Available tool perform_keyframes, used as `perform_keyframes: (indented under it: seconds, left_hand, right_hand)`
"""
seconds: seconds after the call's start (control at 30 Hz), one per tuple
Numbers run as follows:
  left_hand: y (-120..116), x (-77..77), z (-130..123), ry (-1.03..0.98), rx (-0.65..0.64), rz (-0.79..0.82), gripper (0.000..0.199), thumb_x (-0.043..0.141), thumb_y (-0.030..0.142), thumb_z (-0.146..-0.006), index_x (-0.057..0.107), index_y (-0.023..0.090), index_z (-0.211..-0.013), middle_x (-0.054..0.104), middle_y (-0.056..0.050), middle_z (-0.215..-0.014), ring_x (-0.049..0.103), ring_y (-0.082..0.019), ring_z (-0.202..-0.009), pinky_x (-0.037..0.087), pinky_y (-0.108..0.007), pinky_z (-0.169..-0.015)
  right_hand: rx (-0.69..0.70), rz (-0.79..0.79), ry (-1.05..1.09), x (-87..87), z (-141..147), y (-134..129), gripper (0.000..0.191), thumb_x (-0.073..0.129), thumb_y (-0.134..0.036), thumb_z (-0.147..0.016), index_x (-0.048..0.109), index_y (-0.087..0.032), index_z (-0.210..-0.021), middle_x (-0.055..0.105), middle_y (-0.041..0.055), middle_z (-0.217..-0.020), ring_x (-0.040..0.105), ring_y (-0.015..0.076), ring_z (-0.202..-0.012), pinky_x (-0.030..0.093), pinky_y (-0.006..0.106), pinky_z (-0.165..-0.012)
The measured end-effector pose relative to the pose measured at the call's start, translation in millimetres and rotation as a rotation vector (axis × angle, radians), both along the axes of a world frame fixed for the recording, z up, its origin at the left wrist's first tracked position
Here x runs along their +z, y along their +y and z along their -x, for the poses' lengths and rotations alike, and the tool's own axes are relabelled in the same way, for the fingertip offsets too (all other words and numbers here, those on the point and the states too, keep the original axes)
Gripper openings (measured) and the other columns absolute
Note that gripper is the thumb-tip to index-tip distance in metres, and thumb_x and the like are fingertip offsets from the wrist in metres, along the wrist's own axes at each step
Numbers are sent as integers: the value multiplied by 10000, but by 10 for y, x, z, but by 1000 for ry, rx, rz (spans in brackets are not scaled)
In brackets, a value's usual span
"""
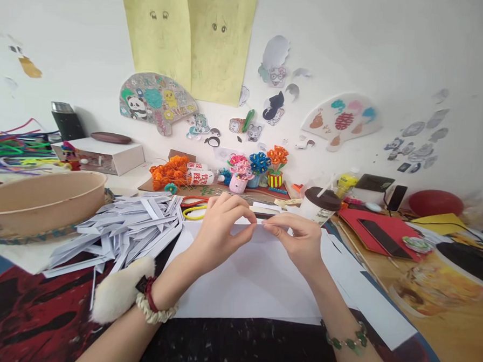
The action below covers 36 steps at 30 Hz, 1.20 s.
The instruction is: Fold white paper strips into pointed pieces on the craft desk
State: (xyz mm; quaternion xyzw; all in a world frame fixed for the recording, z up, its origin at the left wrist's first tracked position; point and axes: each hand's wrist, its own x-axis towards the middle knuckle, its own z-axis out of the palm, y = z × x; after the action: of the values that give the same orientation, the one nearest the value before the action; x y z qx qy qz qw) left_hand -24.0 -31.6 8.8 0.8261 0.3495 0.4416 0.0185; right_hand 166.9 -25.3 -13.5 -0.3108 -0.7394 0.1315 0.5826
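Both my hands meet over a large white sheet of paper lying in front of me. My left hand is closed in a pinch near the sheet's far edge, thumb against forefinger. Facing it, my right hand pinches a bit of white paper too. The fingertips almost touch; whether they grip the sheet's edge or a separate strip is hard to tell. To the left lies a heap of folded white paper strips. Scissors with yellow and red handles rest just beyond my left hand.
A round beige basin stands at the left. Behind my hands are pipe-cleaner flowers and a lidded cup with a straw. More white paper, a red folder and a patterned tub are at the right.
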Motion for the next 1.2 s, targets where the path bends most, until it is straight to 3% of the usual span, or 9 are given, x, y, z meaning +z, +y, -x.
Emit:
perform_keyframes:
  seconds: [1.2]
  left_hand:
    - [-28, 11, 10, 49, -10, -39, 82, 585, 147, -852, 613, 223, -841, 633, 6, -899, 514, -168, -874, 300, -345, -782]
  right_hand:
    - [3, -19, 53, 39, -53, 12, 157, 724, -110, -779, 767, -258, -753, 749, -6, -740, 671, 167, -684, 517, 297, -652]
